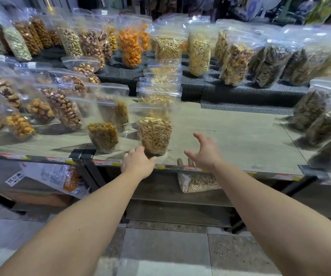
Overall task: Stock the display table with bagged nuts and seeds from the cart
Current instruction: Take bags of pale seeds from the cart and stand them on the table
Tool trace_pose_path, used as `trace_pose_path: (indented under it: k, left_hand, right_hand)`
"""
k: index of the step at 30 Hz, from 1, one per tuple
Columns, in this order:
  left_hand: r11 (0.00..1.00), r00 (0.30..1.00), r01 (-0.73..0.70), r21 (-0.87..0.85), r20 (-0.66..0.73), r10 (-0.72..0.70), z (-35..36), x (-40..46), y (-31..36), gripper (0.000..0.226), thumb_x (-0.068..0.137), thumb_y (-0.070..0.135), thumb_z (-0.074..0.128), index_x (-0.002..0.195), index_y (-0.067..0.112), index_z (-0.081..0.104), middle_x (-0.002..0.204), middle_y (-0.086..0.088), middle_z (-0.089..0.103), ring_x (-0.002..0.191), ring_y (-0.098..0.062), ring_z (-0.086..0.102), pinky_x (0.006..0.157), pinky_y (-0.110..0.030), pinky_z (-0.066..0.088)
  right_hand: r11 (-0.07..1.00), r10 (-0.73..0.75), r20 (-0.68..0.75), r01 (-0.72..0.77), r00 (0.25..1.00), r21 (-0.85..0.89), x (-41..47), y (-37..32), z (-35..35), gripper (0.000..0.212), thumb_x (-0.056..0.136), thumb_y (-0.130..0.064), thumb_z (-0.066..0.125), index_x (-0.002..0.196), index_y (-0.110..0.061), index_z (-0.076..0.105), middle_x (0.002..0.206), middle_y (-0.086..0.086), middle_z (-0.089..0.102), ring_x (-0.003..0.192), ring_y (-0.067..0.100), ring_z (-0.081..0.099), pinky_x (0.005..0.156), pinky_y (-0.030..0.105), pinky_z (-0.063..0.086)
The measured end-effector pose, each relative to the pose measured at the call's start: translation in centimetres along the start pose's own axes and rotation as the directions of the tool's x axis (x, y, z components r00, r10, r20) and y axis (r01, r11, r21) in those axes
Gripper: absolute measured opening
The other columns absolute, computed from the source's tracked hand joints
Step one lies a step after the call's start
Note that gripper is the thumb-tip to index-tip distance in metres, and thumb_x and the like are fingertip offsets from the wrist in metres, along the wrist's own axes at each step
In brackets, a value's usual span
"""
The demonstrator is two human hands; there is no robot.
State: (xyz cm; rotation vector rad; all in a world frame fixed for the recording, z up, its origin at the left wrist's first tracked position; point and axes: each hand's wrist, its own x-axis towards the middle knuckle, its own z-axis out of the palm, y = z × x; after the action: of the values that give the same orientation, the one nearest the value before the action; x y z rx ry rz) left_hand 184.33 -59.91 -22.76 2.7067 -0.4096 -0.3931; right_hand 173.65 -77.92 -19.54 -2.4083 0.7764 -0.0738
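seed bag [155, 136] at 12 o'clock, soft n crinkly, kinda light | left hand [137, 163] touching its base | right hand [204, 151] spread, empty | grab mid-sides

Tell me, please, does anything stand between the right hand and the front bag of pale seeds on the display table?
Nothing visible does. The right hand is open, apart from the bag of pale seeds, with only bare display table between them. The left hand is at the bag's lower left corner, on the other side.
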Motion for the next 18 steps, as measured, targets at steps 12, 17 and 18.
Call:
trace_pose_path:
  k: [12, 17, 18]
  left_hand:
    - [0.711, 0.802, -0.597, 0.371, 0.28, 0.528, 10.9, -20.9, 23.2, 0.073, 0.091, 0.068, 0.042, 0.148, 0.023, 0.037, 0.159, -0.009, 0.032, 0.147, -0.034, 0.021, 0.12, -0.057, 0.011]
    - [0.536, 0.627, -0.779, 0.326, 0.366, 0.688, 17.0, -31.3, 34.5, 0.076, 0.092, 0.068, 0.04, 0.152, 0.024, 0.031, 0.161, -0.008, 0.028, 0.149, -0.033, 0.02, 0.12, -0.057, 0.013]
    - [0.498, 0.59, -0.807, 0.318, 0.383, 0.711, 18.0, -33.0, 36.4, 0.076, 0.092, 0.069, 0.04, 0.153, 0.024, 0.03, 0.161, -0.007, 0.028, 0.148, -0.033, 0.021, 0.12, -0.057, 0.014]
  right_hand:
    - [0.867, 0.311, -0.201, -0.364, 0.929, -0.34, -22.2, 22.9, -13.5, 0.075, 0.092, -0.061, 0.048, 0.155, -0.034, 0.017, 0.163, 0.009, 0.018, 0.149, 0.034, 0.014, 0.119, 0.05, 0.02]
    - [0.777, 0.509, -0.324, -0.587, 0.798, -0.227, -33.2, 32.9, -19.9, 0.077, 0.092, -0.063, 0.047, 0.156, -0.034, 0.016, 0.163, 0.008, 0.018, 0.15, 0.033, 0.014, 0.119, 0.051, 0.021]
    - [0.758, 0.54, -0.343, -0.621, 0.768, -0.197, -35.0, 34.5, -21.0, 0.077, 0.092, -0.062, 0.048, 0.156, -0.034, 0.017, 0.163, 0.008, 0.019, 0.15, 0.033, 0.014, 0.119, 0.051, 0.021]
